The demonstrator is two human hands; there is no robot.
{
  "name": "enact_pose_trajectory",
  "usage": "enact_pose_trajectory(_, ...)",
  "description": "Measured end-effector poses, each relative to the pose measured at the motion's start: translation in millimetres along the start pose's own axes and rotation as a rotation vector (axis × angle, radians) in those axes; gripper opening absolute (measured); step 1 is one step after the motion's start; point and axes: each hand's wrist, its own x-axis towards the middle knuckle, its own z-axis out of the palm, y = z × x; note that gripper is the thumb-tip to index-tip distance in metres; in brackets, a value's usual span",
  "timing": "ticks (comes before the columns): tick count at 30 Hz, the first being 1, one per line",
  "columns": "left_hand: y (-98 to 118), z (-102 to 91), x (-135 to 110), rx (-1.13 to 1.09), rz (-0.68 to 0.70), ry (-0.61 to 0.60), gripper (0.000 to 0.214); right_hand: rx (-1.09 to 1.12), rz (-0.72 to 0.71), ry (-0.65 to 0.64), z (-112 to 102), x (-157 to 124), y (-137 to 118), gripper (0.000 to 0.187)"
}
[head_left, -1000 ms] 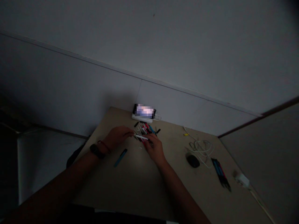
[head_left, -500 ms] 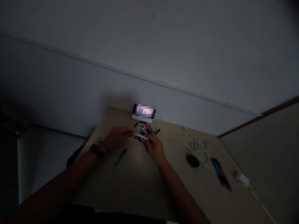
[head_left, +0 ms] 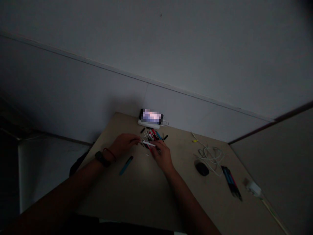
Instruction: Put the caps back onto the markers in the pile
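My right hand [head_left: 161, 155] is closed on a slim white pen barrel [head_left: 148, 143], which points left across the pile. At its left end my left hand [head_left: 127, 143] is pinched, fingertips close to the barrel; what they hold is too dark and small to make out. Beneath and behind both hands lies a loose pile of pen parts [head_left: 153, 133], in white, red, blue and black. A blue pen with a dark end [head_left: 126, 165] rests on the table below my left hand. A tiny white piece [head_left: 147, 154] lies left of my right hand.
A lit phone [head_left: 151, 116] leans at the wall on a white stand [head_left: 148, 125]. To the right are a black mouse [head_left: 202, 168], a coiled white cable [head_left: 210, 154], a row of pens [head_left: 231, 182] and a white plug [head_left: 253, 188]. The table [head_left: 137, 199] meets a side panel.
My left hand has shifted very slightly to the right, toward the white barrel. My right hand keeps its grip, and the things on the table lie as before.
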Motion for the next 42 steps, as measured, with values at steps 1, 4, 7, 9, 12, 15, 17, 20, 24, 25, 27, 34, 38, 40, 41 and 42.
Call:
enact_pose_trajectory(1, 0, -0.1, 0, -0.011, 0.002, 0.007, 0.027, -0.003, -0.001, -0.008, 0, 0, 0, 0.021)
enact_pose_trajectory(4, 0, 0.5, -1, -0.012, 0.02, 0.017, 0.025, -0.019, -0.006, -0.048, 1, 0, -2, 0.018)
enact_pose_trajectory(7, 3, 4.4, -3, 0.026, 0.074, -0.029, 0.024, -0.045, -0.022, -0.092, 3, -2, -4, 0.016)
enact_pose_trajectory(9, 5, 8.2, -4, 0.047, 0.111, -0.067, 0.023, -0.067, -0.044, -0.126, 4, -3, -6, 0.017)
enact_pose_trajectory(12, 8, 12.2, -6, 0.045, 0.127, -0.075, 0.024, -0.101, -0.069, -0.174, 3, -4, -11, 0.02)
enact_pose_trajectory(15, 11, 13.0, -6, 0.031, 0.114, -0.07, 0.025, -0.119, -0.082, -0.21, 2, -5, -16, 0.023)
enact_pose_trajectory(17, 13, 12.9, -6, 0.012, 0.112, -0.095, 0.025, -0.118, -0.089, -0.237, 2, -5, -19, 0.025)
enact_pose_trajectory(20, 18, 13.0, -7, -0.007, 0.103, -0.14, 0.026, -0.105, -0.097, -0.27, 3, -6, -21, 0.024)
enact_pose_trajectory(24, 20, 10.7, -7, -0.033, 0.078, -0.122, 0.037, -0.089, -0.109, -0.253, 4, -6, -21, 0.024)
enact_pose_trajectory(25, 19, 9.4, -7, -0.046, 0.067, -0.097, 0.041, -0.09, -0.107, -0.242, 4, -6, -21, 0.025)
enact_pose_trajectory(27, 16, 6.3, -7, -0.057, 0.031, -0.011, 0.044, -0.089, -0.091, -0.206, 3, -5, -21, 0.025)
enact_pose_trajectory(34, -14, 0.2, 0, 0.168, -0.139, 0.305, 0.031, -0.041, 0.061, -0.024, 1, -5, -17, 0.027)
enact_pose_trajectory(38, -26, 4.2, 1, 0.239, -0.122, 0.202, 0.025, 0.016, 0.105, 0.024, 1, -5, -16, 0.03)
enact_pose_trajectory(40, -27, 7.8, 1, 0.241, -0.098, 0.172, 0.023, 0.024, 0.101, 0.053, 0, -5, -15, 0.032)
enact_pose_trajectory(41, -26, 9.7, 0, 0.238, -0.081, 0.17, 0.023, 0.023, 0.099, 0.069, 0, -4, -14, 0.031)
enact_pose_trajectory(42, -25, 11.7, 0, 0.234, -0.062, 0.171, 0.022, 0.02, 0.098, 0.083, 0, -4, -14, 0.03)
